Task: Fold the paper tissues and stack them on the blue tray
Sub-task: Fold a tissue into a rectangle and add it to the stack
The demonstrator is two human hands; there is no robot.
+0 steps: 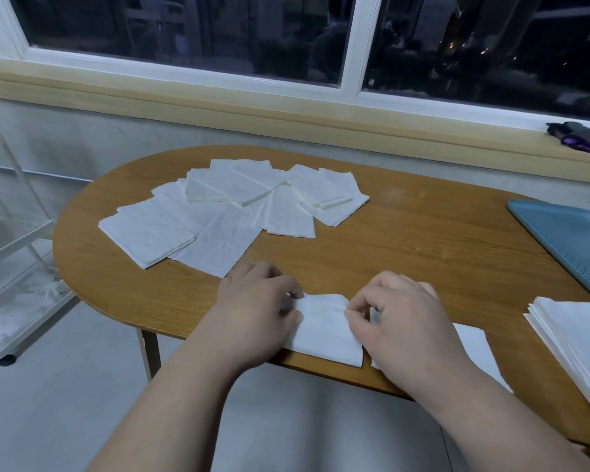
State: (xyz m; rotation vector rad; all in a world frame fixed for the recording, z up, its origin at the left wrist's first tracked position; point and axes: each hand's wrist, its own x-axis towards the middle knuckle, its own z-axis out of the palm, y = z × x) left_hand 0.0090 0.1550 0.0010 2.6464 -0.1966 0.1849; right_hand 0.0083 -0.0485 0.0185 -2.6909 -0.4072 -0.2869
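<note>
Both hands work one tissue [324, 330] at the counter's [423, 240] near edge: left hand [256, 308] pinches its left side, right hand [399, 318] its right, each grip closed on paper, likely squaring a fold; tray [566, 240] sits far right

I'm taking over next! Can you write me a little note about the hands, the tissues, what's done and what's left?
Left hand and right hand both pinch one white paper tissue at the near edge of the oval wooden table, mid-fold.
Loose white tissues lie spread across the far side; a neat white pile sits at the right.
Done: nothing shows on the visible part of the perforated blue plastic tray.
Left: finish this fold, fold the rest, stack them on the tray.
</note>
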